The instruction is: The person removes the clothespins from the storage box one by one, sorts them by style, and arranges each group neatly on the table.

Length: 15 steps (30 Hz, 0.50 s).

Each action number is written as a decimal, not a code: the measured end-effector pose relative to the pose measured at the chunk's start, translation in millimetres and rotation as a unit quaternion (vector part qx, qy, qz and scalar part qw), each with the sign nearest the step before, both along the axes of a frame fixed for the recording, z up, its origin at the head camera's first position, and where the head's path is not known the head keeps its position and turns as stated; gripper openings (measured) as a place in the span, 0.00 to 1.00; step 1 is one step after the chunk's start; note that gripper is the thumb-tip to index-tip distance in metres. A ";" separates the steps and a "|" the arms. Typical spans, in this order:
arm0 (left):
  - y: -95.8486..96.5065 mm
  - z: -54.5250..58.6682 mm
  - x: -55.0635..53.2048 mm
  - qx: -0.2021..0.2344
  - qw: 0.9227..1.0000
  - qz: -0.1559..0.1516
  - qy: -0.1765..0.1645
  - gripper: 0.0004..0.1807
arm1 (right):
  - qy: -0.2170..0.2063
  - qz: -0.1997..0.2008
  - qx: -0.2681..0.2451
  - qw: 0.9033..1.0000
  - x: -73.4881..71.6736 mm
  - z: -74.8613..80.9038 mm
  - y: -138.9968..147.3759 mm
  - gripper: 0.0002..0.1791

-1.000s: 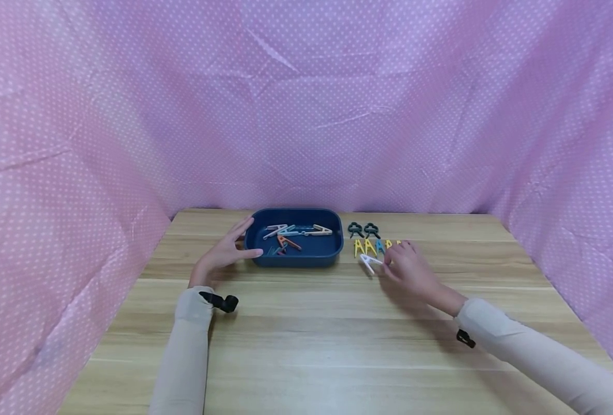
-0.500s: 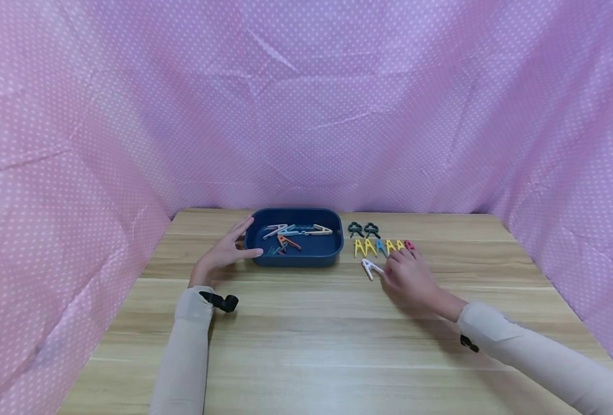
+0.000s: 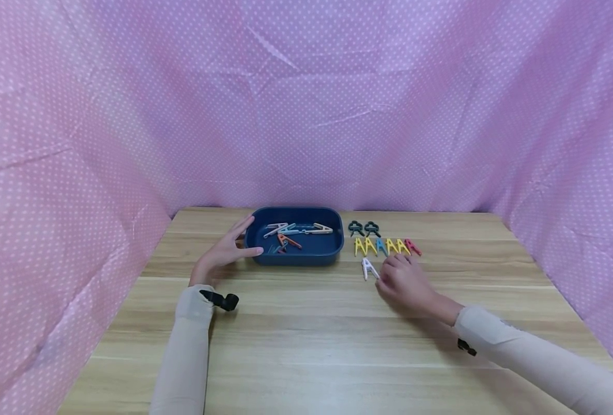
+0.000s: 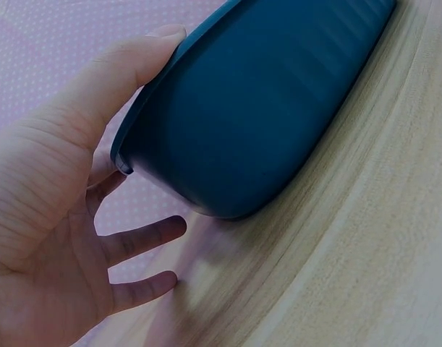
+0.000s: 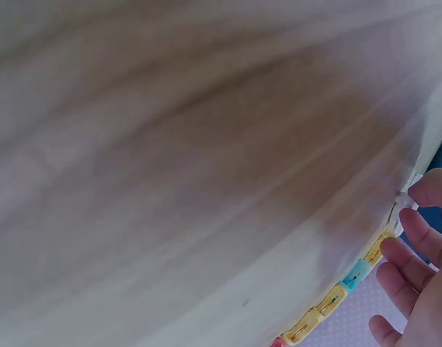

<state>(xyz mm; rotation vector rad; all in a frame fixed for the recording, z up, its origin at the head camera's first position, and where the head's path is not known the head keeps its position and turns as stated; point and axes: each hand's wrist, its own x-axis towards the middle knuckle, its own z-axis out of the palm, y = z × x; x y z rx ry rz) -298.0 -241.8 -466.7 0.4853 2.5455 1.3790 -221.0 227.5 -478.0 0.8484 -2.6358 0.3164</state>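
My left hand [image 3: 223, 252] rests at the left end of a dark blue plastic basin [image 3: 306, 260], fingers spread and thumb over the rim, as the left wrist view also shows. In the basin lie several clothespins, among them an orange one [image 3: 288, 241] and a cream one [image 3: 321, 229]. At the right, my right hand [image 3: 402, 282] pinches one leg of a white clothespin [image 3: 367, 268] between thumb and fingertips. The clothespin lies just below a row of yellow clothespins [image 3: 370, 246], a blue one [image 3: 381, 247] and a red one [image 3: 412, 247].
Two dark green cloud-shaped clips [image 3: 355, 228] sit side by side above the row, right of the basin. All of this is on a wood-grain table [image 3: 306, 334]. A pink dotted curtain [image 3: 306, 115] hangs behind and at both sides.
My right hand has drawn slightly down toward me and turned the white clothespin so its legs point down. The red clothespin came out from behind the hand. My left hand stays put.
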 end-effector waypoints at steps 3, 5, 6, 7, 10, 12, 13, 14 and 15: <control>-0.5 0.1 -0.1 0.001 1.000 0.003 -0.003 0.56 | -0.013 0.003 0.004 1.000 1.0 0.2 -0.9 0.07; -0.7 0.3 -0.1 0.002 1.000 0.002 -0.003 0.56 | -0.014 0.008 0.006 1.000 1.3 0.0 -1.1 0.08; -1.0 0.4 -0.2 0.002 1.000 0.000 -0.003 0.56 | -0.014 0.009 0.008 1.000 1.6 0.0 -1.4 0.08; -0.9 0.4 -0.2 0.004 1.000 0.002 -0.006 0.56 | -0.014 0.010 0.009 1.000 1.7 -0.1 -1.6 0.08; -0.7 0.5 -0.3 0.006 1.000 0.001 -0.009 0.56 | -0.020 0.010 0.011 1.000 2.0 -0.5 -2.5 0.08; -0.5 0.5 -0.5 0.005 1.000 0.001 -0.008 0.56 | -0.024 0.008 0.012 1.000 2.2 -0.4 -3.4 0.08; -0.4 0.5 -0.5 0.005 1.000 0.001 -0.008 0.56 | -0.025 0.008 0.012 1.000 2.1 -0.3 -3.9 0.08; -0.4 0.5 -0.6 0.004 1.000 0.002 -0.007 0.56 | -0.026 0.009 0.011 1.000 2.0 -0.2 -4.5 0.08; -0.5 0.4 -0.6 0.001 1.000 0.000 -0.004 0.56 | -0.025 0.009 0.011 1.000 1.8 0.0 -5.1 0.08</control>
